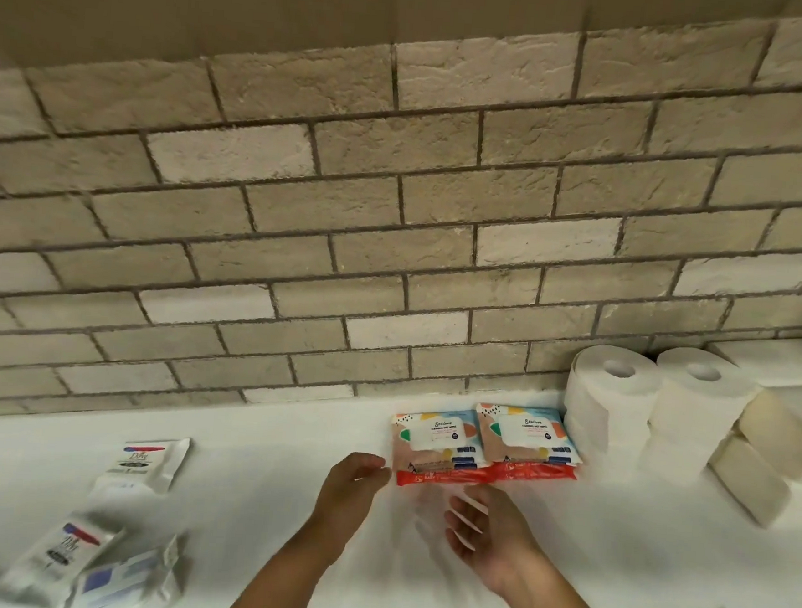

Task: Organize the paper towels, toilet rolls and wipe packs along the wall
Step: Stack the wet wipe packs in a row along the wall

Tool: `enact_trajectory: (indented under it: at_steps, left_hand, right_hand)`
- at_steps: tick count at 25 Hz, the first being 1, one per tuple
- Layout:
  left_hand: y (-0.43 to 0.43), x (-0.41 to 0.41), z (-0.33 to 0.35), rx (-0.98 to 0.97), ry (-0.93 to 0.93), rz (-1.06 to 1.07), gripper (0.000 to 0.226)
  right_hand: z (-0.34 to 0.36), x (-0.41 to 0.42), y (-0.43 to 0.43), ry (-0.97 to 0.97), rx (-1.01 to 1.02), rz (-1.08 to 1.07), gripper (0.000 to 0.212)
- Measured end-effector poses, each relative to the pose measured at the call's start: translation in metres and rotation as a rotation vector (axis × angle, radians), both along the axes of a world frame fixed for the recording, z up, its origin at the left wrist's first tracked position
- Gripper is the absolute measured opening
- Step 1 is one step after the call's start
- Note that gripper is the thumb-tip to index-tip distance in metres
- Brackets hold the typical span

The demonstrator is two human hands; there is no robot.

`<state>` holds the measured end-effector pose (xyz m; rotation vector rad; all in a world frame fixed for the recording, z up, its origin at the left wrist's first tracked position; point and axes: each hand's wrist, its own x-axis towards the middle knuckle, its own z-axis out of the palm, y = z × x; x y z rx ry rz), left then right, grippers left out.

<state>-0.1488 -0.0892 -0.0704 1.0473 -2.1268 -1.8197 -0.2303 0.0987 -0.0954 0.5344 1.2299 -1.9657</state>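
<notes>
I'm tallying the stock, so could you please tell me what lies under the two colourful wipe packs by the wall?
Red packs lie under the two colourful wipe packs; only their front edges show. How many there are, and anything further back, is covered.

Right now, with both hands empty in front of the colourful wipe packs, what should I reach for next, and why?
Probably the white wipe pack lying loose to the left: your left hand is nearest it, and it sits away from the brick wall, unlike the colourful packs.
</notes>
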Motion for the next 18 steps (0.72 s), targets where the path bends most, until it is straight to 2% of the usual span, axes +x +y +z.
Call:
enact_trajectory:
  at_steps: [3,10,14,18]
  left_hand:
    - [-0.005,0.06,0.005,-0.029,0.026,-0.013,0.008]
    - [-0.051,0.175,-0.001,-0.039,0.083,0.103,0.024]
    - [-0.098,0.246,-0.013,-0.03,0.092,0.278,0.02]
    - [-0.146,0.31,-0.022,-0.06,0.072,0.435,0.017]
  right_hand:
    - [0.006,0.04,-0.024,0.0,0.005,0.046,0.011]
    - [0.021,0.142,-0.096,0.201,0.105,0.321,0.009]
    - [0.018,0.193,-0.143,0.333,0.143,0.501,0.014]
    - [0.018,0.233,-0.185,0.376,0.128,0.653,0.012]
